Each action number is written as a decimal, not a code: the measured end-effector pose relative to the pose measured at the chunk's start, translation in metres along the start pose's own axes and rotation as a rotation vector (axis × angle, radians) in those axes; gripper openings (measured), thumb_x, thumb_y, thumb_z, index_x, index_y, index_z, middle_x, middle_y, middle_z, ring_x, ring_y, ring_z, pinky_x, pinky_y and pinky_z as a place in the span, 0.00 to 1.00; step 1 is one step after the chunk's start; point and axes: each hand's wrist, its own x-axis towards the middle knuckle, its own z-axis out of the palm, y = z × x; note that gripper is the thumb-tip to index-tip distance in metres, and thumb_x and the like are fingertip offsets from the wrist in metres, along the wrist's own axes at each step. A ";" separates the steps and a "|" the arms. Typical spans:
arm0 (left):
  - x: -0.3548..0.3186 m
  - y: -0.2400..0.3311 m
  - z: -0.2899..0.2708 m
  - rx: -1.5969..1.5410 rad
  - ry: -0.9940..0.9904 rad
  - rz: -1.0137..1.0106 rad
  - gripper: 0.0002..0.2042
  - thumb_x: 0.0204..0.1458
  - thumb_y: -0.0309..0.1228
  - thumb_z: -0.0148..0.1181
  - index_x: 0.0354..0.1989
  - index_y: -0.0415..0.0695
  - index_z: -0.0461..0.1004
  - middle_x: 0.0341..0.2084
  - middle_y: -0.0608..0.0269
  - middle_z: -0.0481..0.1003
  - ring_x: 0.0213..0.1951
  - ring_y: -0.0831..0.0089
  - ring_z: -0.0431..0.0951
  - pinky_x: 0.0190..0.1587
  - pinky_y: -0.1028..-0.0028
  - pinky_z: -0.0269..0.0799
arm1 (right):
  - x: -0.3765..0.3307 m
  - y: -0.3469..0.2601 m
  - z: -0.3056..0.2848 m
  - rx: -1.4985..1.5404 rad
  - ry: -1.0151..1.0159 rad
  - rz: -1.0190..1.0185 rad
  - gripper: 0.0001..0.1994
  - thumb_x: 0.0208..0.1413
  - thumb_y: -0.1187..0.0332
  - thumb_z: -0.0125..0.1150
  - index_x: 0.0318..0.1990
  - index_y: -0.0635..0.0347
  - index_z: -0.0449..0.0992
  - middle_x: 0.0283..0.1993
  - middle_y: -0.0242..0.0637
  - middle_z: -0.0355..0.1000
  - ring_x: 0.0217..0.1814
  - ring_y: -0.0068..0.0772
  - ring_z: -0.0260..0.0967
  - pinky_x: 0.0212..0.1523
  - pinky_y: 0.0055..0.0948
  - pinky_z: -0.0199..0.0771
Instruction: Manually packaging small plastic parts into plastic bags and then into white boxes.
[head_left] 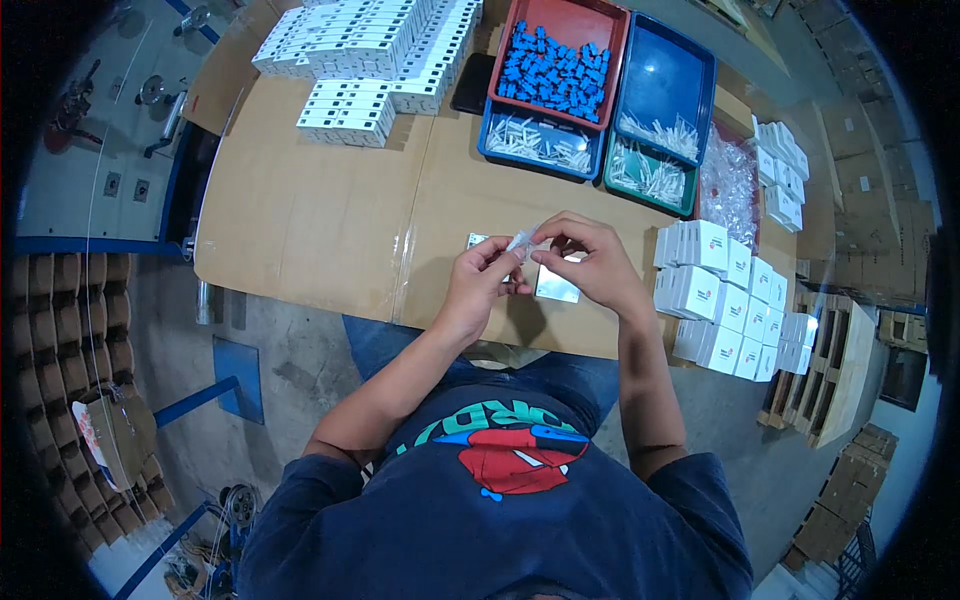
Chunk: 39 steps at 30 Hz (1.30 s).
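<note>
Both hands meet over the cardboard-covered table near its front edge. My left hand [474, 288] pinches a small clear plastic bag [521, 240] from the left. From the right, my right hand [596, 262] has its fingertips closed on the same bag; what lies inside the bag is too small to make out. Just below the right fingers sits a small white box [557, 287], partly covered by that hand. Behind the left fingers a bit of another white piece [476, 240] shows, mostly hidden.
White boxed units [345, 112] are stacked at the far left. A red tray [618, 50] of blue parts, a blue tray [490, 150], another blue tray [660, 75] and a green tray [685, 208] stand far right, beside clear bags [728, 185]. Small white cartons [735, 305] line the right edge.
</note>
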 end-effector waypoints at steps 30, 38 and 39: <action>0.000 -0.001 -0.005 0.067 -0.018 0.017 0.09 0.62 0.30 0.60 0.47 0.40 0.76 0.35 0.66 0.76 0.35 0.78 0.77 0.36 0.73 0.80 | 0.003 0.002 0.004 0.001 0.039 -0.071 0.09 0.56 0.76 0.67 0.44 0.63 0.82 0.37 0.28 0.74 0.32 0.14 0.64 0.28 0.17 0.59; -0.003 -0.002 0.001 0.045 0.057 0.062 0.10 0.63 0.30 0.59 0.49 0.39 0.75 0.37 0.64 0.76 0.35 0.76 0.78 0.36 0.72 0.81 | 0.004 0.004 0.007 -0.018 0.015 0.018 0.07 0.58 0.75 0.65 0.43 0.65 0.80 0.37 0.28 0.72 0.33 0.13 0.64 0.28 0.17 0.59; -0.003 -0.002 0.001 0.021 0.052 0.051 0.10 0.63 0.30 0.59 0.49 0.39 0.75 0.37 0.63 0.76 0.35 0.75 0.78 0.36 0.72 0.81 | 0.004 0.004 0.007 -0.029 0.018 0.022 0.07 0.58 0.75 0.65 0.43 0.65 0.80 0.38 0.29 0.72 0.33 0.14 0.64 0.28 0.17 0.59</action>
